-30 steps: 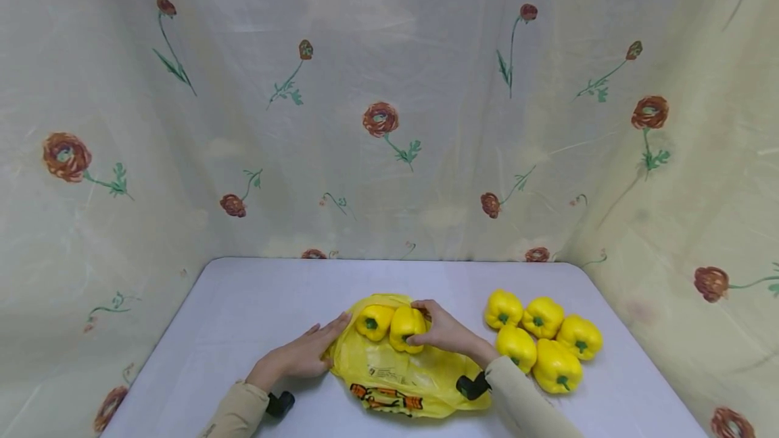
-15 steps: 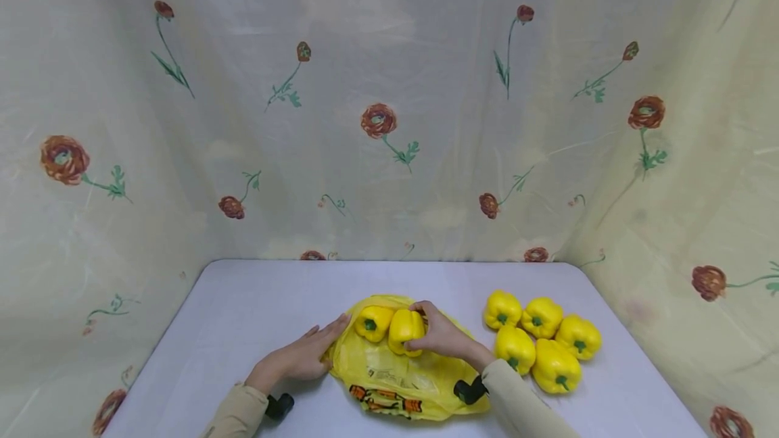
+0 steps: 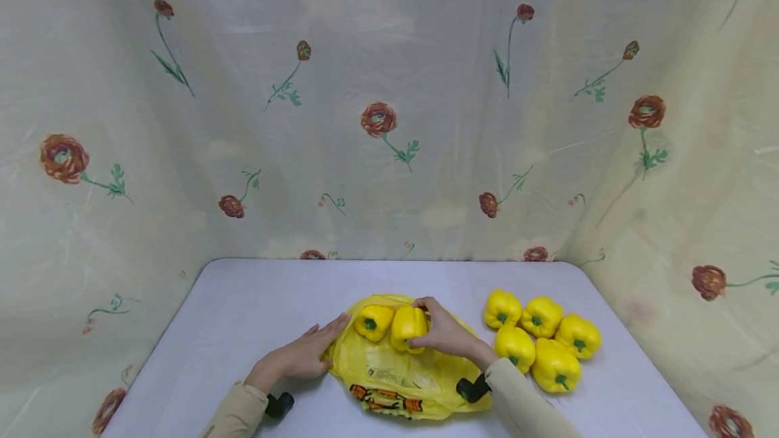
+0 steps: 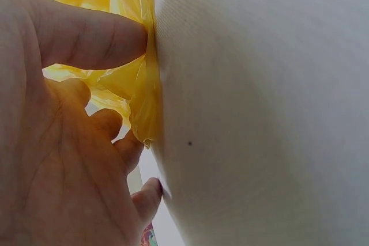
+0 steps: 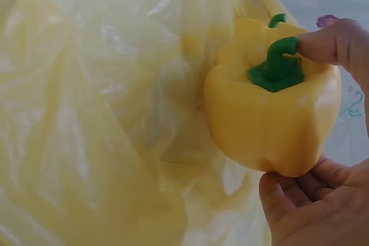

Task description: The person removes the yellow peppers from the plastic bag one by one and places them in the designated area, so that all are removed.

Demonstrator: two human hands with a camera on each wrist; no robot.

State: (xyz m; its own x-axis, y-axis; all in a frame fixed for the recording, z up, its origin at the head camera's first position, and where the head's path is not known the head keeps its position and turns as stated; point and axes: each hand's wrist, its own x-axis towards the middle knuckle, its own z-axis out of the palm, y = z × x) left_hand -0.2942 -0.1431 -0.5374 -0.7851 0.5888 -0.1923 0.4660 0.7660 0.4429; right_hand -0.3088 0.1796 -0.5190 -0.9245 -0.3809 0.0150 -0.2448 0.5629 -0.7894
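Note:
In the head view a yellow plastic bag (image 3: 395, 378) with orange and black print lies spread on the table. Two yellow bell peppers sit on its far part. My right hand (image 3: 449, 334) grips the right one, a bell pepper (image 5: 271, 116) with a green stem; its thumb is at the stem and the other fingers curl around the opposite side in the right wrist view. The other bell pepper (image 3: 373, 323) rests close on its left. At the bag's left edge lies my left hand (image 3: 304, 351), fingers extended and thumb (image 4: 95, 37) against the plastic.
To the right of the bag stands a group of several yellow bell peppers (image 3: 544, 317) on the white table (image 3: 262, 303). Flower-printed curtains (image 3: 389, 174) rise behind the table and along both sides. A black wrist device (image 3: 473, 388) overlaps the bag's right edge.
Between half a second ago and now, the gripped bell pepper shifts slightly to the right, widening the gap to its neighbour. My left hand, the bag and the group at right stay put.

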